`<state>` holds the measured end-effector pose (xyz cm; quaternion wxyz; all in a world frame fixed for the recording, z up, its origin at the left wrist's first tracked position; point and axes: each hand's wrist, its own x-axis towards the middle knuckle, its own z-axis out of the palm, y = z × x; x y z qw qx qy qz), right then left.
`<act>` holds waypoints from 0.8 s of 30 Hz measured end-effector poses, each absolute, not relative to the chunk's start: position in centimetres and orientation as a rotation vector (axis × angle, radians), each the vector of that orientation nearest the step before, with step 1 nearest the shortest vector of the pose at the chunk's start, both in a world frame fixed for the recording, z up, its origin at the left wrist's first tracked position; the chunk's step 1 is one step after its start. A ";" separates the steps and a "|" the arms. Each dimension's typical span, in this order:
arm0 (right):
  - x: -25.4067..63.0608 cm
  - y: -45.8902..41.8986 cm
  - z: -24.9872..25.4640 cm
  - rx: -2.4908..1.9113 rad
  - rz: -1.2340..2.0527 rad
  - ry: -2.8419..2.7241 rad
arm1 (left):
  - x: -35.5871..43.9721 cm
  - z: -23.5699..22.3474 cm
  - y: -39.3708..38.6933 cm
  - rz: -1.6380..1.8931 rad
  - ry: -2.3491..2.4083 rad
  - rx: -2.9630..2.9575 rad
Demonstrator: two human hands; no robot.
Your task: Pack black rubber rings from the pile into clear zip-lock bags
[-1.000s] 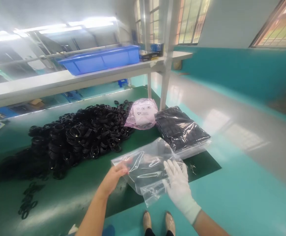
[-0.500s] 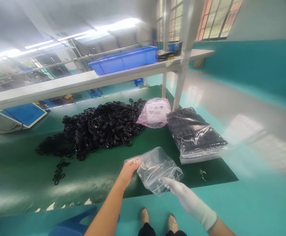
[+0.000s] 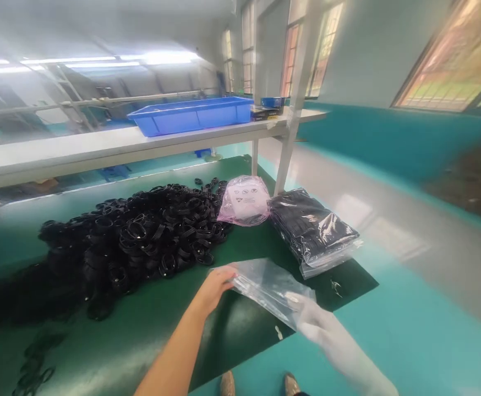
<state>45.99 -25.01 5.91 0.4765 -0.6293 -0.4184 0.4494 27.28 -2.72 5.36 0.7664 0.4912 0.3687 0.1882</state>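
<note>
A clear plastic bag (image 3: 267, 283) is stretched between my two hands above the front corner of the green table. My bare left hand (image 3: 216, 287) pinches its left edge between thumb and fingers. On the other side, my right hand (image 3: 312, 318), in a white glove, grips the bag's right end; some of its fingers are blurred. Left of the hands lies a large heap of black coiled cables (image 3: 153, 231). Just behind the bag, to the right, sits a filled clear bag of black items (image 3: 312, 225).
A pink plastic bag with a white label (image 3: 244, 199) stands by the shelf post (image 3: 288, 148). Above the table runs a white shelf (image 3: 100, 144) carrying a blue bin (image 3: 195, 116) and small boxes (image 3: 265, 113). The green table (image 3: 240, 330) ends at a near right corner.
My right hand has gone from lying flat on the bag to gripping its right end. The bag is now pulled taut and narrower between my hands. The camera view has shifted.
</note>
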 end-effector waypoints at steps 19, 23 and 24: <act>34.9 -21.9 -5.3 -2.289 0.058 -1.369 | 26.2 5.5 8.4 0.350 1.153 2.635; 37.0 -17.3 -0.6 -2.154 0.017 -1.537 | 27.7 6.9 13.3 -0.049 1.253 2.918; 37.6 -16.0 0.6 -2.090 -0.037 -1.610 | 28.1 7.1 14.3 -0.114 1.244 2.912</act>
